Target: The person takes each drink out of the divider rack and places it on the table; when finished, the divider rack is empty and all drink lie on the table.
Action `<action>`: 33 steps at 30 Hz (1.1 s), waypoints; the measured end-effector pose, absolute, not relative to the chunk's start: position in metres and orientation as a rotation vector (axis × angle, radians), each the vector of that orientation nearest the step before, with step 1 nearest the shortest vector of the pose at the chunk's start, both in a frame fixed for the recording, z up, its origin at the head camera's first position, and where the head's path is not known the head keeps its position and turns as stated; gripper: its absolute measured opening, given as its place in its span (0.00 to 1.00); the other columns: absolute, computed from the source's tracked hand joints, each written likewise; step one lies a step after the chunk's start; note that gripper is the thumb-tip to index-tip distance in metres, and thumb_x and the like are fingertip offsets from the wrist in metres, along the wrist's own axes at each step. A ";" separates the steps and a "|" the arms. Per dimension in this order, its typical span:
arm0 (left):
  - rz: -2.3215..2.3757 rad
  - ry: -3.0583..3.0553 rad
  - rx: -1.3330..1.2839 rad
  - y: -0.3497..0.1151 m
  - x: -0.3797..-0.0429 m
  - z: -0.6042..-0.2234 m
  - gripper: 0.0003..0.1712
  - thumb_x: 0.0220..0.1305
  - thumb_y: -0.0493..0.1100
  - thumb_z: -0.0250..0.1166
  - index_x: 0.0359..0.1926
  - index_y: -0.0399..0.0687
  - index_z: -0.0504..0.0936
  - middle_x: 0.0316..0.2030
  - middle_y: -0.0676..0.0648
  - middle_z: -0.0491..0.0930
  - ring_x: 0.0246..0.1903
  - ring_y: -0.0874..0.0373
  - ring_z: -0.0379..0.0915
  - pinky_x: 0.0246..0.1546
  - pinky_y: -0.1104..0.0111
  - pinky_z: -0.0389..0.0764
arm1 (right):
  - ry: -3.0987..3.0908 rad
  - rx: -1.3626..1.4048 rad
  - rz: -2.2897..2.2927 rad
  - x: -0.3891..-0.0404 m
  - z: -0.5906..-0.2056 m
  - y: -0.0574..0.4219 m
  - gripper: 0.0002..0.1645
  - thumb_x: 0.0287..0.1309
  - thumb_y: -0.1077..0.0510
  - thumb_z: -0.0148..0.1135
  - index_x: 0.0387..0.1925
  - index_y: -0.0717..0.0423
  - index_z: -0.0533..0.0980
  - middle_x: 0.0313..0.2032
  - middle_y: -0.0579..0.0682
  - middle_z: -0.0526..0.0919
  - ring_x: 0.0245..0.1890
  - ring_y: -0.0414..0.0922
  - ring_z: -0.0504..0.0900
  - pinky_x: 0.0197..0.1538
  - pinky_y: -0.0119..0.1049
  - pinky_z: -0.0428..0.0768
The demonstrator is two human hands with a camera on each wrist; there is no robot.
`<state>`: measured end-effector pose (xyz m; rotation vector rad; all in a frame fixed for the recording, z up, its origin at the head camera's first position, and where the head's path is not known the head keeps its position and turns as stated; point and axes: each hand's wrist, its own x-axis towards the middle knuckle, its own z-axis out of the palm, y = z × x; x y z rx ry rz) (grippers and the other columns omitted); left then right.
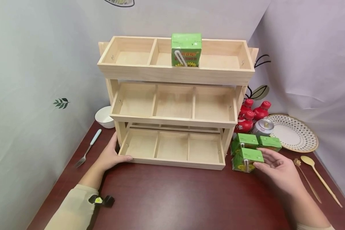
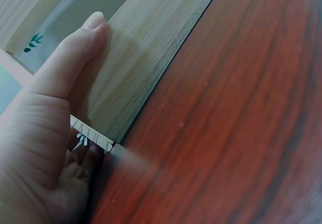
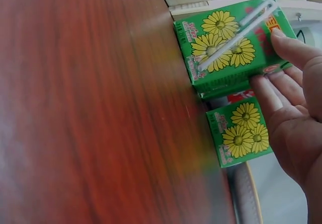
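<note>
A three-tier wooden shelf rack (image 1: 175,73) with divided trays stands on the table. My left hand (image 1: 111,155) holds its lower left corner, with the thumb along the front board (image 2: 146,48) and the other fingers round the side. At the rack's right, my right hand (image 1: 281,169) pinches a green juice box (image 1: 247,159). The thumb is at its front and the fingers pass behind its side. The box stands upright with a white straw on its flowered front (image 3: 229,48). Two more green juice boxes (image 1: 245,139) (image 1: 270,142) stand behind it. Another juice box (image 1: 186,49) sits in the top tray's middle.
Several red bottles (image 1: 245,121) and a can (image 1: 263,127) stand beside the rack, near a patterned plate (image 1: 287,132). Two long spoons (image 1: 322,177) (image 1: 307,180) lie at right. At left are a white bowl (image 1: 104,116) and a fork (image 1: 88,148).
</note>
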<state>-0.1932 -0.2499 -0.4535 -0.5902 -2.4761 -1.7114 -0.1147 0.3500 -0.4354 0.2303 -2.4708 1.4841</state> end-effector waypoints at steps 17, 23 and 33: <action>-1.715 -2.479 -0.585 -0.249 -0.193 -0.454 0.73 0.32 0.33 0.83 0.76 0.52 0.45 0.69 0.40 0.57 0.61 0.42 0.62 0.54 0.71 0.69 | -2.457 0.289 1.497 -0.115 -0.441 0.350 0.32 0.53 0.72 0.67 0.61 0.66 0.71 0.56 0.38 0.78 0.56 0.29 0.74 0.48 0.22 0.74; -1.724 -2.467 -0.586 -0.249 -0.193 -0.453 0.73 0.32 0.32 0.82 0.76 0.51 0.45 0.69 0.39 0.57 0.61 0.42 0.61 0.54 0.71 0.68 | -2.448 0.287 1.487 -0.114 -0.440 0.349 0.33 0.53 0.72 0.67 0.62 0.65 0.71 0.58 0.41 0.77 0.56 0.30 0.73 0.47 0.23 0.74; -1.729 -2.466 -0.600 -0.249 -0.193 -0.454 0.73 0.33 0.32 0.82 0.76 0.54 0.45 0.69 0.39 0.56 0.62 0.40 0.60 0.55 0.70 0.68 | -2.463 0.254 1.470 -0.110 -0.434 0.345 0.33 0.53 0.71 0.68 0.62 0.64 0.71 0.53 0.36 0.78 0.52 0.30 0.77 0.45 0.23 0.76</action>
